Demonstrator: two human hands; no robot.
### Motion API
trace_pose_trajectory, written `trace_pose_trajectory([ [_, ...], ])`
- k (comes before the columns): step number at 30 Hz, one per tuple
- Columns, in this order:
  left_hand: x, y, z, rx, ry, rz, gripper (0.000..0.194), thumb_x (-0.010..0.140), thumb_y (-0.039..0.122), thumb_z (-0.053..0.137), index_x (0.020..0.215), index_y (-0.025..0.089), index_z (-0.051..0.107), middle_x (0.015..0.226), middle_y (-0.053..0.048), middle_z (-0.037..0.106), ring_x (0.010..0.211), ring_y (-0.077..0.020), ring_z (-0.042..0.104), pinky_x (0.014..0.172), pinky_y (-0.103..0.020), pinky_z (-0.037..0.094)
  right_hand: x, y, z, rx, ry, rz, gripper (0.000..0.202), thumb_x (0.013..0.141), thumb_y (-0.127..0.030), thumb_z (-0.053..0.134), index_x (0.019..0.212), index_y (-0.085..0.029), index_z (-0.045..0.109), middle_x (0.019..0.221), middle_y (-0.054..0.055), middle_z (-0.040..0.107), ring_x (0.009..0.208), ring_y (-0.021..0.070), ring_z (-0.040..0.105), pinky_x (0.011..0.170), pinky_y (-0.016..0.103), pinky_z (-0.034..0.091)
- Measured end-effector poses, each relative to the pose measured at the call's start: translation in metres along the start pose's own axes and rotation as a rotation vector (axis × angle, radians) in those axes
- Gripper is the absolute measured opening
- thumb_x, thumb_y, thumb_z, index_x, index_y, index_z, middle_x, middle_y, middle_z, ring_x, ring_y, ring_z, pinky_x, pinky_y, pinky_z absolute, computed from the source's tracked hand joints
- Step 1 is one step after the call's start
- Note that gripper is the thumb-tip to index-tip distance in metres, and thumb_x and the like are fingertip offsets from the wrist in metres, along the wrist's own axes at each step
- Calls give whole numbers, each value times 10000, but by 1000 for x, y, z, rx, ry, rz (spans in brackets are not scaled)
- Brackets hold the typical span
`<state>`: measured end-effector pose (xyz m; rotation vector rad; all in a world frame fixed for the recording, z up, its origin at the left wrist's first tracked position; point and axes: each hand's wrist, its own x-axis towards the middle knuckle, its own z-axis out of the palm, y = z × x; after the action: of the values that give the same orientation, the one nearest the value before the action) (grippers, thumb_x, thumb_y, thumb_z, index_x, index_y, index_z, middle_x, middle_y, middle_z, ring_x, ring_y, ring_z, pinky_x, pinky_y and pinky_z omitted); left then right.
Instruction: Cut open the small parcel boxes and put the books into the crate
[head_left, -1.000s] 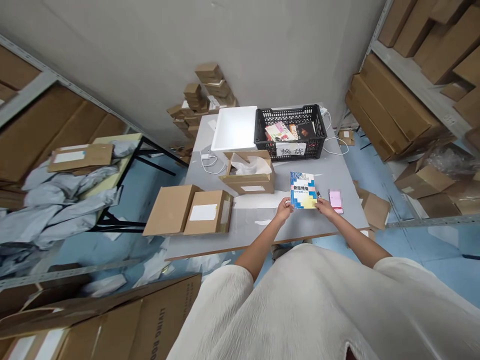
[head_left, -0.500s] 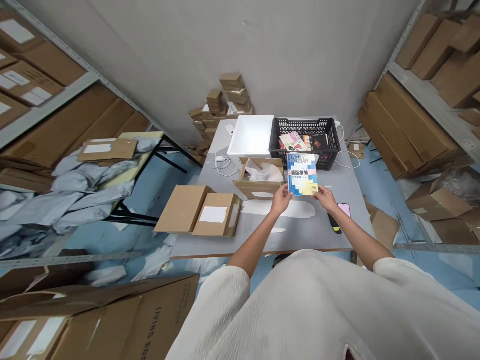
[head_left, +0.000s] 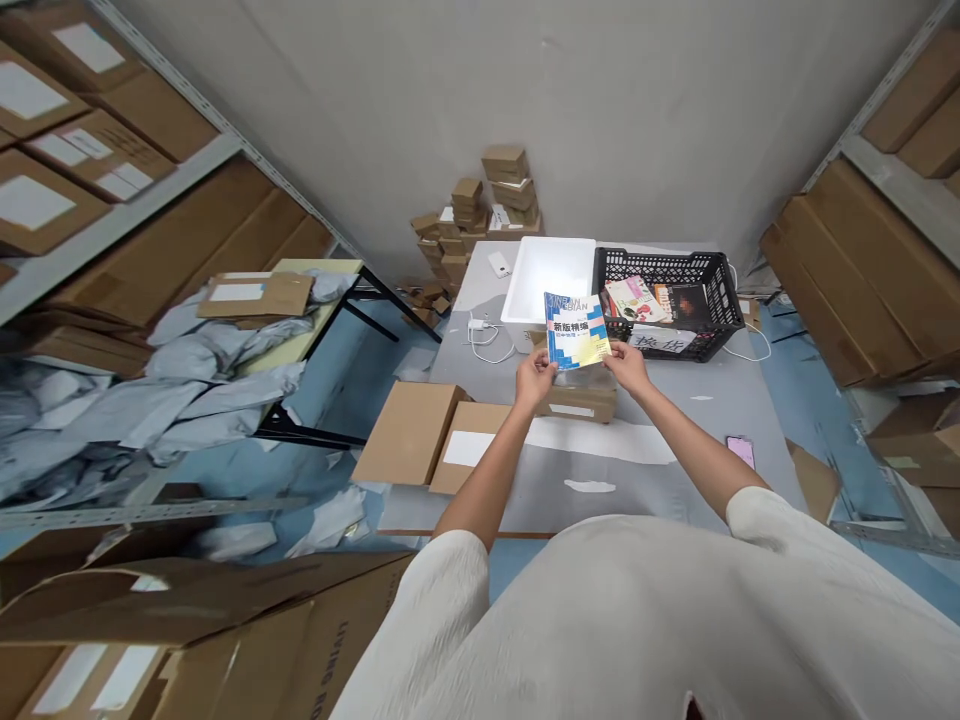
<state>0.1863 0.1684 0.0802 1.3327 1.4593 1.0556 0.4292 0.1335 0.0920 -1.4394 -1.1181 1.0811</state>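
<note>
A blue, white and yellow book with Chinese print on its cover is held up between both hands. My left hand pinches its lower left corner, and my right hand grips the lower right corner. Beneath the book stands a cardboard box, mostly hidden by it. Behind are a white foam bin and a black plastic crate containing several books and magazines; one magazine has a pink and white cover.
Two closed cartons sit at the left of the grey table. A phone lies at the right, and a white cable at the back left. Grey parcels cover a side table, with boxed shelves on both sides.
The book has moved left relative to the crate and now hangs over the open box, tilted slightly. The camera view has shifted, so the table appears farther right.
</note>
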Motion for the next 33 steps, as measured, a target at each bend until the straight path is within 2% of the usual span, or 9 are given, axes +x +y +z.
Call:
trace_pose_trajectory([
  [5,40,6,-18,-14,82,71,383,893,201,728,1275,176,740,1270,-122,765,974,-210,752,1008,-378,603,44,-8,31,87,28,-1,568,809,-337,784,1350,-173,734,1306,146,804,1178,297,781,1096,494,596],
  [9,53,-4,-31,67,151,160,398,912,141,688,1304,202,723,1435,-148,676,1288,-265,682,1195,-414,506,54,-2,30,62,74,6,491,825,-351,811,1282,-174,776,1332,161,795,1251,319,757,1147,527,568],
  [11,54,-14,-36,108,162,151,372,918,149,675,1281,209,730,1381,-136,696,1332,-281,652,1224,-435,475,49,4,22,8,90,-15,412,842,-378,794,1207,-187,810,1274,135,820,1232,317,756,1157,525,562],
  [17,48,-39,-40,27,85,-38,251,962,278,684,1196,208,742,1294,-116,762,1187,-261,701,1110,-393,524,19,23,-9,-174,178,-38,360,873,-373,685,1145,-186,829,1236,121,823,1162,300,747,1142,485,558],
  [20,38,-46,-41,9,53,-101,190,992,356,665,1074,214,759,1172,-92,792,1132,-253,710,1064,-375,534,2,37,-18,-239,244,0,340,863,-364,662,1093,-171,822,1265,157,795,1165,306,727,1133,477,549],
  [23,24,-52,-44,0,7,-133,294,1023,475,631,991,218,771,1051,-76,800,1082,-253,716,1027,-374,545,-16,49,-21,-266,280,106,343,879,-420,656,1069,-178,808,1244,157,791,1160,304,707,1106,462,556],
  [26,11,-56,-50,-68,-71,-123,391,998,582,670,1064,218,796,1132,-89,815,1143,-257,718,1032,-360,547,-33,54,-21,-188,217,246,437,924,-537,632,1131,-191,800,1273,134,791,1179,300,697,1042,427,585],
  [29,0,-60,-57,-87,-160,-106,478,899,630,794,1146,222,811,1306,-112,787,1227,-265,709,1067,-352,538,-48,53,-18,-98,117,356,557,963,-670,604,1252,-237,802,1421,114,749,1257,308,680,992,411,606],
  [33,-10,-63,-59,-37,-212,-117,538,672,524,1000,1105,252,833,1381,-133,740,1340,-316,664,1108,-374,526,-62,49,-17,-33,11,428,679,1015,-767,493,1349,-255,790,1571,120,664,1378,324,634,975,411,619],
])
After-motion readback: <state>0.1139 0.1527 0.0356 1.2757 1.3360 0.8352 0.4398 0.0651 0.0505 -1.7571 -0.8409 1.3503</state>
